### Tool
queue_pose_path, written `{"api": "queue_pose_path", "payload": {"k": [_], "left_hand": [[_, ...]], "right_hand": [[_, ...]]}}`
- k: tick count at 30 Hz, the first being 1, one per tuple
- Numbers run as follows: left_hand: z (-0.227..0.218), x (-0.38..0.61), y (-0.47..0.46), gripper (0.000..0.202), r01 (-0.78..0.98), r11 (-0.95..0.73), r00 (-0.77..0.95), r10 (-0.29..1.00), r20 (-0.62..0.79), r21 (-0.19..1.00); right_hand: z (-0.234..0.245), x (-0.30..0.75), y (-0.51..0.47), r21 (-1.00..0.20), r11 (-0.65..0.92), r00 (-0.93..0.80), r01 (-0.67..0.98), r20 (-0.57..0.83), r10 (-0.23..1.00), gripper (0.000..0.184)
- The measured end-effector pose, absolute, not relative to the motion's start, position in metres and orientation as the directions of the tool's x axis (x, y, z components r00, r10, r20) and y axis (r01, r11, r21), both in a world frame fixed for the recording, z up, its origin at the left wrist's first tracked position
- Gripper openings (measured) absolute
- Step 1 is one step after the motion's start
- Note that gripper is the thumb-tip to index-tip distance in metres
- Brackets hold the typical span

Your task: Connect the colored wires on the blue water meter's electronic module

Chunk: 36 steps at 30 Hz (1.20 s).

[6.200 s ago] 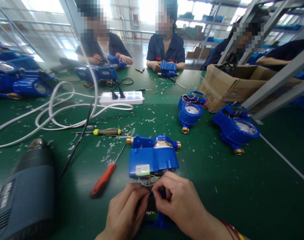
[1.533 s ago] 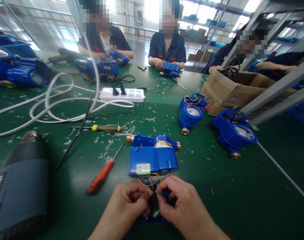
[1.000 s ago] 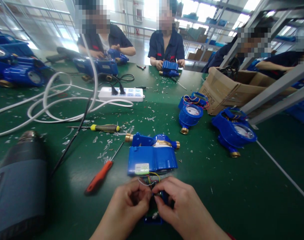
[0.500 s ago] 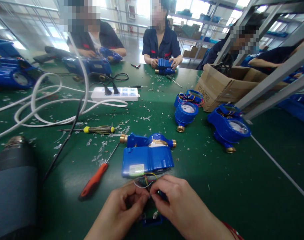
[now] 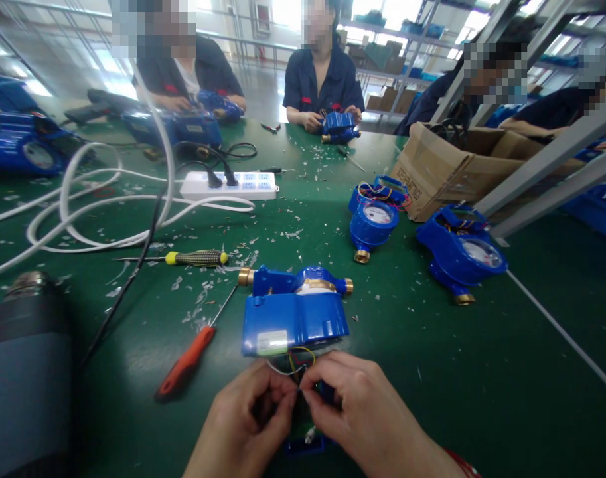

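While others sat along the far edge of the green worktop (image 5: 482,372), the person at its near edge had both hands together just in front of a blue water meter (image 5: 295,317). The left hand (image 5: 250,421) and the right hand (image 5: 365,418) were each pinched tight, their fingertips meeting on the coloured wires (image 5: 293,360) that came out of the meter's near face. A small blue part (image 5: 305,446) lay under the hands, mostly hidden, and I couldn't tell whether either hand touched it.

A red-handled screwdriver (image 5: 186,364) lay just left of the meter, with a yellow-and-black screwdriver (image 5: 196,257) beyond it. A dark heat gun (image 5: 26,372) filled the near left corner. Two more meters (image 5: 375,219) (image 5: 462,249) sat towards the right, near a cardboard box (image 5: 447,169). A white power strip (image 5: 230,186) lay further back, its white cable (image 5: 83,212) looping towards the left edge.
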<state>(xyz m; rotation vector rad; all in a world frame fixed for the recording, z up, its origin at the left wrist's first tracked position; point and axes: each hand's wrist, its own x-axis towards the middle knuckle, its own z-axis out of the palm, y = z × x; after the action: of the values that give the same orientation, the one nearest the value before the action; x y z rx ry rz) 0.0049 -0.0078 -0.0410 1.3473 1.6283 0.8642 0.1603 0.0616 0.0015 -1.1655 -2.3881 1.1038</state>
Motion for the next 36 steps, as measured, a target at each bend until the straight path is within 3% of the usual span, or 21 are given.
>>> {"api": "queue_pose_path", "payload": {"k": [3,5,12,22,32,36], "left_hand": [[-0.039,0.008,-0.010,0.011,0.586,-0.019,-0.058,0.996,0.066,0.810],[-0.039,0.009,-0.011,0.009,0.632,-0.086,-0.044,0.988,0.146,0.770],[-0.043,0.012,-0.010,0.010,0.628,-0.114,-0.006,0.988,0.152,0.770],[-0.045,0.013,-0.014,0.012,0.671,-0.242,0.002,0.946,0.325,0.701],[-0.037,0.012,-0.009,0.013,0.587,-0.214,-0.037,0.956,0.290,0.781],[-0.030,0.012,-0.007,0.007,0.436,-0.012,-0.081,0.995,0.052,0.900]], "right_hand": [[0.001,0.161,0.061,-0.735,0.383,-0.632,0.560,-0.080,0.771,0.018],[0.001,0.161,0.061,-0.734,0.388,-0.628,0.558,-0.067,0.775,0.018],[-0.004,0.161,0.059,-0.742,0.385,-0.619,0.548,-0.050,0.784,0.019],[-0.001,0.164,0.058,-0.712,0.388,-0.621,0.586,-0.086,0.779,0.019],[-0.008,0.163,0.054,-0.744,0.459,-0.606,0.486,0.091,0.790,0.019],[-0.008,0.163,0.052,-0.724,0.488,-0.614,0.486,0.115,0.781,0.017]]}}
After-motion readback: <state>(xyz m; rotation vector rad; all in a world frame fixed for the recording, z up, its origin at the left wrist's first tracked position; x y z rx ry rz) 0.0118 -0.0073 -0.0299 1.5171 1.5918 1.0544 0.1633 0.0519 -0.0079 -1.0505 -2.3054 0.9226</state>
